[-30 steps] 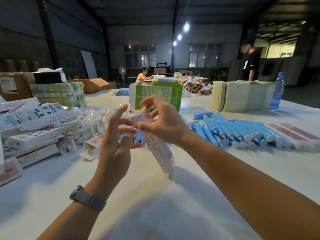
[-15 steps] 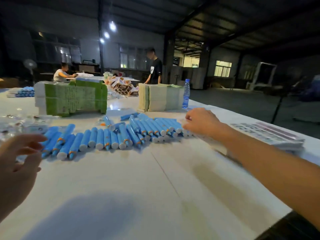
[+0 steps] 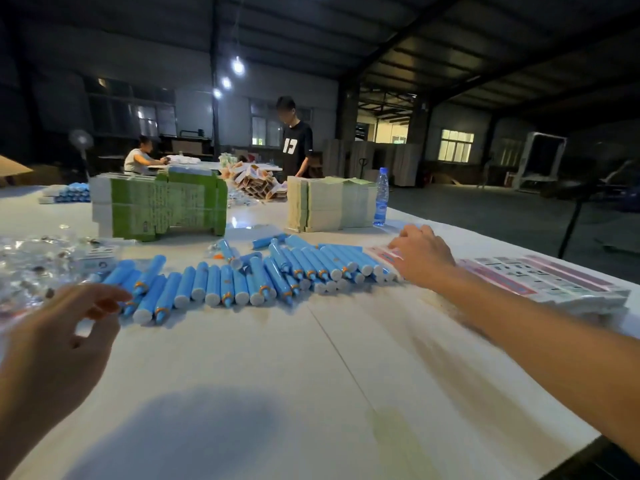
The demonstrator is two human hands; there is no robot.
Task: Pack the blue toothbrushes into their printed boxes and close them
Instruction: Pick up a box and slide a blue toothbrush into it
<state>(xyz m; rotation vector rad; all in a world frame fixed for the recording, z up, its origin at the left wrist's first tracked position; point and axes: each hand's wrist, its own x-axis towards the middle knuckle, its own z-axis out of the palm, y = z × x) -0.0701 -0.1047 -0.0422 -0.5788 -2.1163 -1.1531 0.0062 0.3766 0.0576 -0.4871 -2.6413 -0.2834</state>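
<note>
Presently, findings by item:
Location: row of blue cylindrical plastic toothbrush tubes with white end caps (image 3: 242, 275) lying across white table (image 3: 311, 393), between both hands; flat printed pink-and-white cardboard boxes (image 3: 540, 282) stacked at right edge.
Axis: tubes mostly parallel, long axis running away from viewer, white caps toward near edge; a few farther ones skewed.
Handling: judged light, rigid, smooth; likely to roll if nudged; best pinched mid-barrel, one at a time.
Boxes: thin card, easily creased; best lifted by long edges.
Right hand (image 3: 420, 254): stretched out, fingers curled down onto near end of box stack; grip on a box cannot be told.
Left hand (image 3: 59, 341): raised near left tubes, fingers loosely spread, holding nothing.
Background: green-printed carton stack (image 3: 159, 206); clear water bottle (image 3: 381, 197).
</note>
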